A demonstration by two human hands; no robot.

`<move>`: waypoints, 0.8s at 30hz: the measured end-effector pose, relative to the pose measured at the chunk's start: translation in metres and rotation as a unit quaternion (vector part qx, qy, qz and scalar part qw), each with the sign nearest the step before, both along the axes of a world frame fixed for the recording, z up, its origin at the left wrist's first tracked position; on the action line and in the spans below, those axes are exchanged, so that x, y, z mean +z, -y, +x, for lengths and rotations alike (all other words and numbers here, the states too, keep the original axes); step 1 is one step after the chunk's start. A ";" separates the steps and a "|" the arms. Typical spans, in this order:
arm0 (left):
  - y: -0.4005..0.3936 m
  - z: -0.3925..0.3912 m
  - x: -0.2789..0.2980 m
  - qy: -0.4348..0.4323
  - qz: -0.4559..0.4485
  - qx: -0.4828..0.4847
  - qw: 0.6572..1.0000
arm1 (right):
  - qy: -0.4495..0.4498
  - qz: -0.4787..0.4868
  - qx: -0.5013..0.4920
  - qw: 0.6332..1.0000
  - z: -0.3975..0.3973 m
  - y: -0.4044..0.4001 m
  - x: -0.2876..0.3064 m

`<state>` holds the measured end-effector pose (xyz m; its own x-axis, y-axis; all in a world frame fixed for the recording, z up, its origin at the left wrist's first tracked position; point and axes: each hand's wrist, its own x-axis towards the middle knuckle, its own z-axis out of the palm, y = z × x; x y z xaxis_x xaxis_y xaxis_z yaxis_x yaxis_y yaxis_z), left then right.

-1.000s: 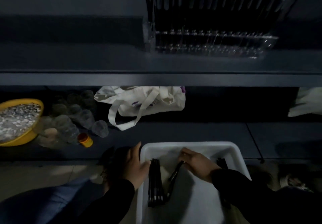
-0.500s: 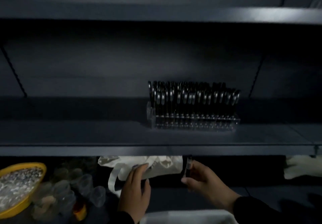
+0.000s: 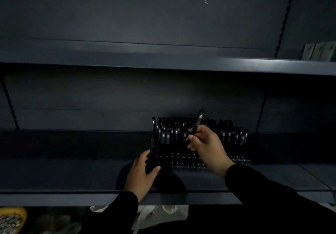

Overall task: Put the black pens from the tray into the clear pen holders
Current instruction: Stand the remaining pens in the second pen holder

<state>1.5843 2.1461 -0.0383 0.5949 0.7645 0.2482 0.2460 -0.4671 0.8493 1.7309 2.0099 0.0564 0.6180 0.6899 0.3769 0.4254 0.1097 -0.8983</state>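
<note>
Head camera looks at a dark metal shelf (image 3: 72, 175) where a clear pen holder (image 3: 236, 159) stands toward the back, already crowded with upright black pens (image 3: 171, 133) in rows. At the middle of the holder, the right hand (image 3: 207, 146) pinches one black pen (image 3: 197, 124) between thumb and curled fingers; the pen tilts up and to the right, its clipped cap above the tops of the standing pens. Over at the holder's left end, the left hand (image 3: 141, 175) has its fingers around the corner and its thumb at the front edge, gripping the holder; in the dim light the exact contact is hard to make out. Both arms wear black sleeves (image 3: 272, 193). Above is a second shelf (image 3: 163, 64) with some pale green packets (image 3: 320, 52) at its far right. Under the working shelf, a white cloth bag (image 3: 169, 211) shows between the arms, and a yellow bowl (image 3: 21, 213) of small pale pieces sits at the lower left corner. No tray appears in this view.
</note>
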 end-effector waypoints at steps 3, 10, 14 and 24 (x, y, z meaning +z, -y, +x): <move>-0.009 0.014 -0.004 0.011 -0.013 -0.028 0.999 | 0.030 -0.022 -0.011 0.999 0.003 -0.014 -0.002; -0.023 0.029 -0.015 -0.011 0.018 -0.039 0.999 | 0.058 -0.049 -0.007 0.997 0.003 -0.023 -0.013; -0.026 0.031 -0.015 -0.015 0.032 -0.042 0.998 | 0.047 -0.045 0.009 0.998 0.000 -0.028 -0.021; -0.026 0.031 -0.017 -0.048 0.081 -0.032 0.995 | 0.053 -0.038 0.009 0.998 -0.007 -0.033 -0.017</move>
<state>1.6156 2.1725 -0.0550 0.6688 0.6783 0.3045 0.2876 -0.6137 0.7353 1.7243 2.0426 0.0391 0.5644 0.7297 0.3860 0.5169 0.0523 -0.8545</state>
